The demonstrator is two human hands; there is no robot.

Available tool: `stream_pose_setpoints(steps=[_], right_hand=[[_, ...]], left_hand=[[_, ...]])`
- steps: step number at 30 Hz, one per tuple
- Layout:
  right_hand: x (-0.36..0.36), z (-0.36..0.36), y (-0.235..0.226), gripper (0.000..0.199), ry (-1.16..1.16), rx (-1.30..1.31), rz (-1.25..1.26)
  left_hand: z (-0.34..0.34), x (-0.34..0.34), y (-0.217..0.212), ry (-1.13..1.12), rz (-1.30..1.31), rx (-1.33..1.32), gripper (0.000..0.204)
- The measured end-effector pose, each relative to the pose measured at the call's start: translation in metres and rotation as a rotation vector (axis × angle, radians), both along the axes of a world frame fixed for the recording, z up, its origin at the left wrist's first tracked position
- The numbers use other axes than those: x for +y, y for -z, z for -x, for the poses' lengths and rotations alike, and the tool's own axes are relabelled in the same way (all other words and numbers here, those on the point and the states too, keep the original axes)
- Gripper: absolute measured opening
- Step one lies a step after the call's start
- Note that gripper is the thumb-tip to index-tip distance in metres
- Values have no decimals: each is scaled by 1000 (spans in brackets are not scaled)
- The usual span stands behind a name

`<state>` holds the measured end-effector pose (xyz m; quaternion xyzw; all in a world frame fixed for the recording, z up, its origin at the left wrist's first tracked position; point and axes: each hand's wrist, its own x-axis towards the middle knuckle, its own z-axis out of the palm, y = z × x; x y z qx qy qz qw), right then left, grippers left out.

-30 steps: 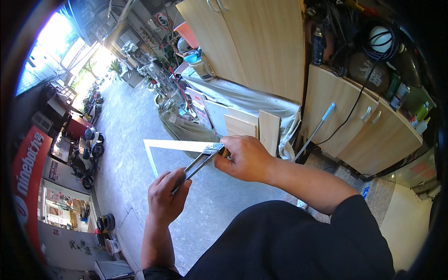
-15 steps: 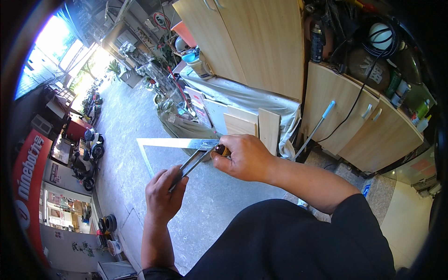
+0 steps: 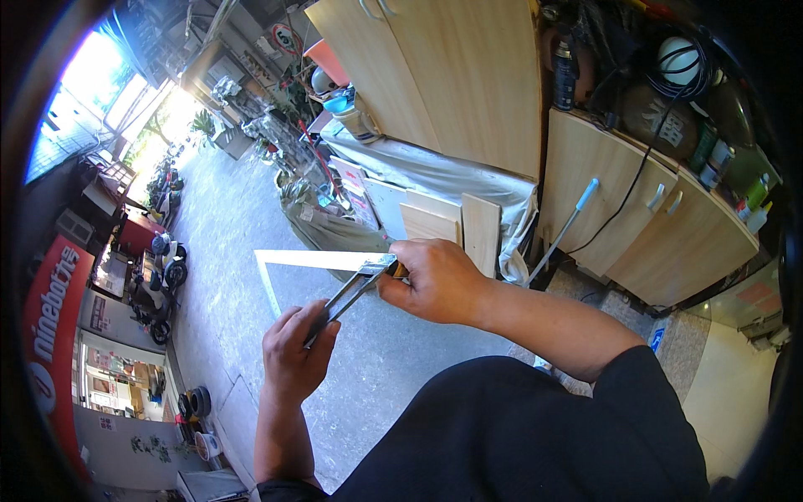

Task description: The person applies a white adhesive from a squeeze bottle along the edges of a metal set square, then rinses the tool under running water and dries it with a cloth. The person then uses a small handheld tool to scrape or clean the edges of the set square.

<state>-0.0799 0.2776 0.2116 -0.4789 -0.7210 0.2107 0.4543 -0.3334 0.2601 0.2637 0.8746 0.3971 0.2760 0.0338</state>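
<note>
In front of me is a thin metal frame (image 3: pixel 318 258) with flat, pale strips meeting at sharp corners, roughly a triangle. Its near side is a grey double-edged bar that slants up to the right. My left hand (image 3: pixel 294 347) grips the lower end of this bar, thumb on one side and fingers on the other. At the right corner, where bar and pale strip meet, my right hand (image 3: pixel 435 280) is closed. A bit of yellow and black, perhaps a tool's handle, shows at its fingers; most of it is hidden.
Concrete floor (image 3: pixel 219 209) lies below. Wooden cabinets (image 3: pixel 481 75) and leaning boards (image 3: pixel 481 230) stand ahead, with a blue-handled pole (image 3: pixel 575 213) to the right. Parked scooters (image 3: pixel 159 289) and a red sign (image 3: pixel 54 335) are at the left.
The frame's far left corner has shifted slightly right and down. Both hands keep their hold and have barely moved.
</note>
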Motion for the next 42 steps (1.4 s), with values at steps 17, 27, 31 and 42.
stream_pose_setpoints(steps=[17,27,31,42], right_hand=[[-10,-3,-6,36,4,-9,43],[-11,1,-8,36,11,5,1],[-12,1,-7,37,0,21,4],[-15,-3,-7,37,11,-12,14]], left_hand=[[17,-4,17,31,668,-497,28],[18,-6,18,19,501,-332,26],[17,-7,18,-1,503,-325,27],[14,-8,16,67,616,-426,30]])
